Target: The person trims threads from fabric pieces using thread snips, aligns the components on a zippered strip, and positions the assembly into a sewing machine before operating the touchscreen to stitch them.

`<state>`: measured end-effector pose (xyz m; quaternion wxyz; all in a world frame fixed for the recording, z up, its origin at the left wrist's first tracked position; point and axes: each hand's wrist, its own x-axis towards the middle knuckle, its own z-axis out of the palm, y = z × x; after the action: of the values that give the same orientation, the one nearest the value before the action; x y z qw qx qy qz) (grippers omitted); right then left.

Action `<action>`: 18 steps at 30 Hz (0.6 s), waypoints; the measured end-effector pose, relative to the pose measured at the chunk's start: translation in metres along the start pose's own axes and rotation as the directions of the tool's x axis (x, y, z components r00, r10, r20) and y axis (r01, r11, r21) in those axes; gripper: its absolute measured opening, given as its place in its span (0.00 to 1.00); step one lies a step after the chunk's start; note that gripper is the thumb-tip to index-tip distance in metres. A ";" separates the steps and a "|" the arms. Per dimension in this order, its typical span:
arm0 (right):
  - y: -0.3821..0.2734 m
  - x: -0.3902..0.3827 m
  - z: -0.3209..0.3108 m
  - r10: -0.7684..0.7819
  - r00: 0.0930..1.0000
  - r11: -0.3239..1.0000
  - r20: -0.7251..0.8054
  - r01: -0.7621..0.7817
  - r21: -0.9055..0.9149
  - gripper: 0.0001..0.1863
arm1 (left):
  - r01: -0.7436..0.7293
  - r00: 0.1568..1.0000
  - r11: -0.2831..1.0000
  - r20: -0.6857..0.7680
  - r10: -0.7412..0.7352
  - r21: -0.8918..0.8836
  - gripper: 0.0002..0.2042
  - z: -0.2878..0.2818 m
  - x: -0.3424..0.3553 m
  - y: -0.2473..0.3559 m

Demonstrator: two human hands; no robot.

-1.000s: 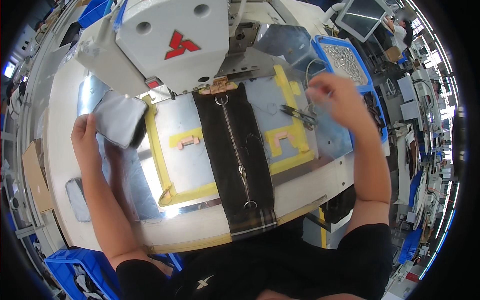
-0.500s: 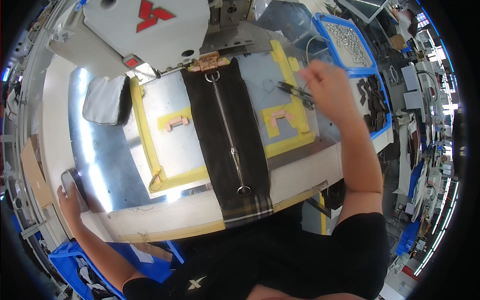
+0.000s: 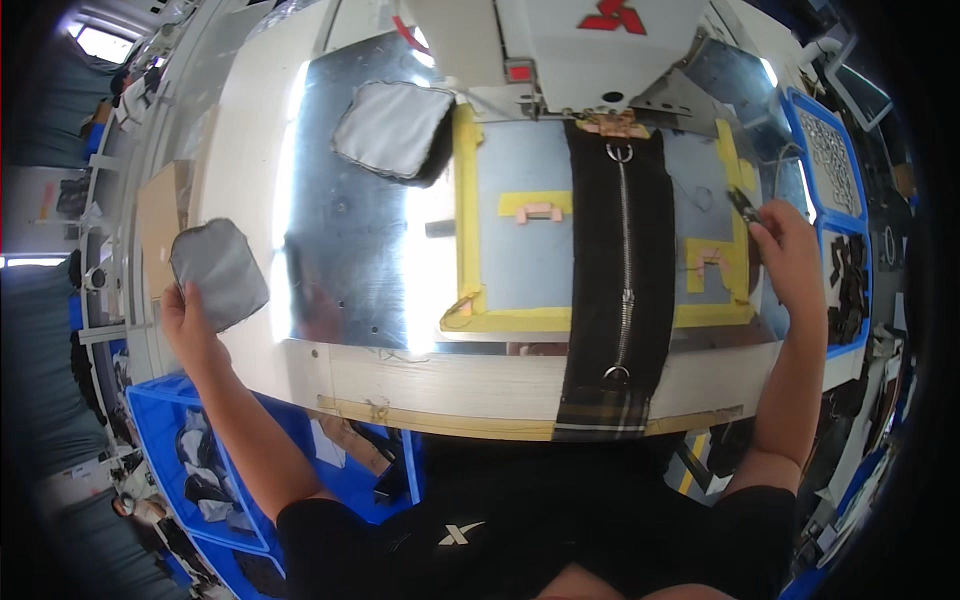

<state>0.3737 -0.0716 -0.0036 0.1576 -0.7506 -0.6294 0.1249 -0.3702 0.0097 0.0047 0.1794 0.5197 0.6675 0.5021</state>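
At the far left, my left hand (image 3: 193,325) pinches the lower edge of a grey rounded fabric piece (image 3: 222,275) and holds it up flat side toward me. My right hand (image 3: 790,250) is closed around the handles of a small pair of dark scissors (image 3: 742,205), their blades pointing up and left over the yellow-taped template. Between the hands lies a long black fabric strip (image 3: 597,270) with a metal zipper (image 3: 625,240) down its middle and a D-ring at each end. Its far end meets the sewing machine's copper-coloured clamp (image 3: 612,124); its plaid near end hangs over the table edge.
A stack of grey fabric pieces (image 3: 392,130) sits on the metal plate (image 3: 345,250) left of the template. The white sewing machine head (image 3: 560,50) stands at the back. Blue trays (image 3: 868,300) with metal rings and dark pieces are on the right. A blue bin (image 3: 160,450) stands below left.
The view has swung left. My left hand has raised the grey fabric piece from the table's left edge. My right hand has come down onto the scissors, which lay on the template.
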 end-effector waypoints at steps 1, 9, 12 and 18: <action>0.008 0.001 -0.005 0.098 0.995 0.993 -0.028 -0.100 -0.063 0.11 | -0.009 1.000 1.000 -0.008 0.009 0.000 0.10 0.011 -0.007 0.021; -0.057 -0.010 -0.017 -0.114 0.978 0.988 -0.176 0.130 0.082 0.13 | 0.392 0.852 0.601 0.521 0.049 -0.697 0.21 0.122 -0.077 0.107; -0.088 -0.019 -0.022 -0.210 0.978 0.932 -0.010 0.203 0.299 0.16 | 0.569 0.749 0.476 0.662 0.037 -0.671 0.19 0.183 -0.115 0.145; -0.126 -0.018 0.007 -0.378 0.829 0.362 0.412 -0.277 0.890 0.36 | 0.701 0.567 0.511 0.823 0.022 -0.497 0.10 0.238 -0.158 0.185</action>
<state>0.2532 -0.0687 0.0393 0.3659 -0.4340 -0.4862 0.6644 -0.0314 -0.0213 0.0163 0.7516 0.3771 0.3316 0.4277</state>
